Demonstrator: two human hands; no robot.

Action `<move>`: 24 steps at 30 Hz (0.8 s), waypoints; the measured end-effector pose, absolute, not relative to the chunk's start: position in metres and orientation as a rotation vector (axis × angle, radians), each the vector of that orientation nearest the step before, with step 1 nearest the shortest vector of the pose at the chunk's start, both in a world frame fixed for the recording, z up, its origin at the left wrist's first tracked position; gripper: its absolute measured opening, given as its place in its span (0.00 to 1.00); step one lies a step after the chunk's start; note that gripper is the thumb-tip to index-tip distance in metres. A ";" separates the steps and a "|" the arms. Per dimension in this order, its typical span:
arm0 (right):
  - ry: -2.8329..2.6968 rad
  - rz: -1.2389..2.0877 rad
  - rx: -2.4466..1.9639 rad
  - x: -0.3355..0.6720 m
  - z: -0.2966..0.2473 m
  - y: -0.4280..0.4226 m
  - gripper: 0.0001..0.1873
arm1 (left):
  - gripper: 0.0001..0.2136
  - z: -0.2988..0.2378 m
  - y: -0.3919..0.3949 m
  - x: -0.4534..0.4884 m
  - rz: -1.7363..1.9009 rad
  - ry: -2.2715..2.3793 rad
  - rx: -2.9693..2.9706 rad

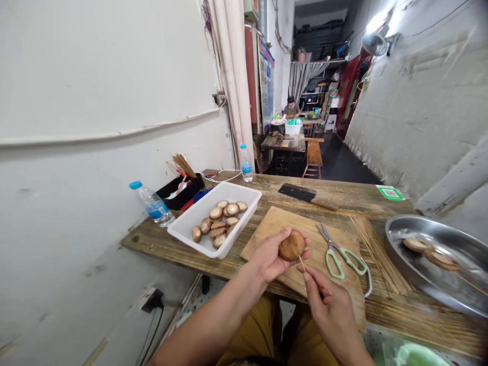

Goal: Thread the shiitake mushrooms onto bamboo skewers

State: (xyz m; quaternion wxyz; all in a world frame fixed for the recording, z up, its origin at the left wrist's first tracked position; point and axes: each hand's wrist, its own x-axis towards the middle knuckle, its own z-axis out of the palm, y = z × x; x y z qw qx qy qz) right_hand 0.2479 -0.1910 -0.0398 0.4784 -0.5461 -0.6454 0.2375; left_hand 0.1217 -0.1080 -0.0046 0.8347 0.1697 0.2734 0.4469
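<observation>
Wooden planks make up the table (pixel 343 195) that carries everything. At its right edge sits a steel tray (pixel 438 292) with a few mushroom caps in it. Toward the left edge, a white tub (pixel 229 244) holds a dozen or so more. Between them, at the near edge, lies the cutting board (pixel 282 221), with a spread of bamboo sticks (pixel 375 254) just beside it on the right. A cleaver (pixel 301 193) rests beyond the board, toward the far edge, and green-handled scissors (pixel 339 254) lie on the board's right half.

The left hand (pixel 269 256) is closed around a mushroom (pixel 292 245), thumb on top and fingers beneath, held just above the board near its front edge. The right hand (pixel 330 305) pinches a skewer (pixel 302 263) between thumb and forefinger, and its tip seems to touch the cap's lower rim.

To do this well, I judge the stick should enter level through the thickest part of the cap, pushed slowly with a slight twist. The left fingers should stay off the line of the point, and the pinch should sit close to the tip so the thin stick does not bow.
</observation>
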 end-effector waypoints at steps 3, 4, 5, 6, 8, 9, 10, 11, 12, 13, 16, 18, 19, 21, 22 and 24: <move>-1.593 0.517 -1.324 0.246 -0.042 -0.188 0.15 | 0.07 -0.004 -0.110 0.123 0.962 0.577 0.336; -1.603 0.488 -1.319 0.245 -0.041 -0.187 0.15 | 0.07 -0.003 -0.110 0.123 0.968 0.581 0.334; -1.614 0.457 -1.314 0.245 -0.041 -0.186 0.15 | 0.07 -0.002 -0.110 0.123 0.969 0.585 0.339; -1.625 0.424 -1.309 0.244 -0.040 -0.185 0.14 | 0.07 0.000 -0.110 0.123 0.970 0.590 0.349; -1.644 0.356 -1.284 0.244 -0.040 -0.183 0.14 | 0.08 0.002 -0.110 0.123 0.971 0.597 0.382; -1.655 0.323 -1.267 0.243 -0.039 -0.182 0.14 | 0.08 0.003 -0.110 0.122 0.972 0.598 0.398; -1.664 0.292 -1.254 0.242 -0.039 -0.181 0.15 | 0.08 0.004 -0.110 0.122 0.974 0.600 0.410; -1.668 0.266 -1.243 0.242 -0.038 -0.180 0.15 | 0.08 0.005 -0.110 0.122 0.975 0.603 0.415; -1.669 0.246 -1.234 0.240 -0.037 -0.179 0.15 | 0.08 0.006 -0.111 0.122 0.975 0.608 0.417; -1.668 0.236 -1.232 0.239 -0.035 -0.178 0.15 | 0.08 0.008 -0.111 0.122 0.975 0.614 0.415; -1.669 0.220 -1.240 0.235 -0.026 -0.175 0.15 | 0.08 0.013 -0.111 0.121 1.000 0.617 0.417; -1.674 0.197 -1.244 0.232 -0.019 -0.174 0.15 | 0.08 0.017 -0.110 0.120 1.058 0.602 0.462; -1.673 0.190 -1.242 0.231 -0.016 -0.173 0.15 | 0.09 0.019 -0.110 0.119 1.087 0.592 0.499; -1.668 0.199 -1.232 0.230 -0.013 -0.173 0.16 | 0.10 0.021 -0.110 0.117 1.110 0.572 0.575; -1.665 0.211 -1.228 0.230 -0.012 -0.173 0.16 | 0.11 0.022 -0.110 0.116 1.102 0.560 0.599; -1.664 0.248 -1.225 0.231 -0.012 -0.173 0.16 | 0.13 0.023 -0.110 0.114 1.064 0.538 0.593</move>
